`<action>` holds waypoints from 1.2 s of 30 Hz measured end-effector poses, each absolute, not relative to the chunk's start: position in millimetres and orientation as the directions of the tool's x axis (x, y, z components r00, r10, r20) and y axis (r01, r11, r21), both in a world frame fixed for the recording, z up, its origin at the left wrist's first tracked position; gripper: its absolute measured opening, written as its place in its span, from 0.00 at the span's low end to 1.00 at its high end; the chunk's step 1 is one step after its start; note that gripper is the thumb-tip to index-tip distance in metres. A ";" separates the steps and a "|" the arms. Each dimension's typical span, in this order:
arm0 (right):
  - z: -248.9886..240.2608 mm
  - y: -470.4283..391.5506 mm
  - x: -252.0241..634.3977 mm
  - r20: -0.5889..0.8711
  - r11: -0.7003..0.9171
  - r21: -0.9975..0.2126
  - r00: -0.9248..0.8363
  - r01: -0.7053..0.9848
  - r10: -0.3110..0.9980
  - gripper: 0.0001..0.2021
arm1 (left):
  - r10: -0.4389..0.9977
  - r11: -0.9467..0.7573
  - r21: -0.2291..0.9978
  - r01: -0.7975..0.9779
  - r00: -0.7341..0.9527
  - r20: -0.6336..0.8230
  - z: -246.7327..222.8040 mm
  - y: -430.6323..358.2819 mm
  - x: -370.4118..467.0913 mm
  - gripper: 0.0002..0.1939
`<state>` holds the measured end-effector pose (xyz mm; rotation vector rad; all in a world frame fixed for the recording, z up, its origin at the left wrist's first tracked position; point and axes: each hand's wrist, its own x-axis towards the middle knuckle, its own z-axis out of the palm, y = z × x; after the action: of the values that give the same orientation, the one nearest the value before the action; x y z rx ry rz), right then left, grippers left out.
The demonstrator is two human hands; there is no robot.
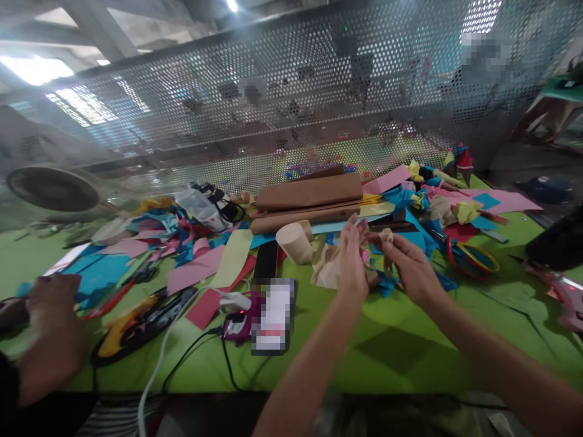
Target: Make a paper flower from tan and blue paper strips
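My left hand (pixel 353 261) is raised above the green table, its fingers upright and close together around something mostly hidden, with a bit of pink showing at the palm. Facing it, my right hand (pixel 414 270) is closed in a pinch on a crumpled beige paper piece (pixel 387 235). Brown and blue scraps show between and below the two hands; motion blur hides how they join. Just left of my left hand lie a crumpled tan paper sheet (pixel 324 270) and a beige paper roll (pixel 294 243).
Brown paper rolls (pixel 310 197) lie at the back before a perforated metal screen (pixel 282 91). A power strip (pixel 239 318) with cables and a phone (pixel 274 318) are to the left. Tape rings (pixel 473 258) lie right. Another person's hand (pixel 54 309) rests at far left.
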<state>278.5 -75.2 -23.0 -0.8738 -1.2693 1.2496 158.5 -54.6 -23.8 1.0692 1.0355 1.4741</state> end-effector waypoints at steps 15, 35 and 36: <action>-26.0 -62.2 323.7 0.217 0.216 -0.961 0.015 -0.175 0.976 0.04 | 0.919 -0.370 0.371 0.852 0.393 0.014 -75.8 -80.1 106.0 0.15; -20.2 -85.8 323.7 0.243 0.233 -0.968 -0.115 -0.093 0.963 0.06 | 0.901 -0.384 0.834 0.396 0.356 0.246 -69.5 -82.0 106.6 0.09; -20.3 -86.0 323.2 0.244 0.231 -0.967 -0.117 -0.109 0.963 0.06 | 0.899 -0.387 0.836 0.390 0.362 0.247 -69.8 -82.0 106.9 0.09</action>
<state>323.2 -86.0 -20.3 -0.8979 -1.3360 1.1638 106.9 -82.0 -69.8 1.9397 1.1162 0.9480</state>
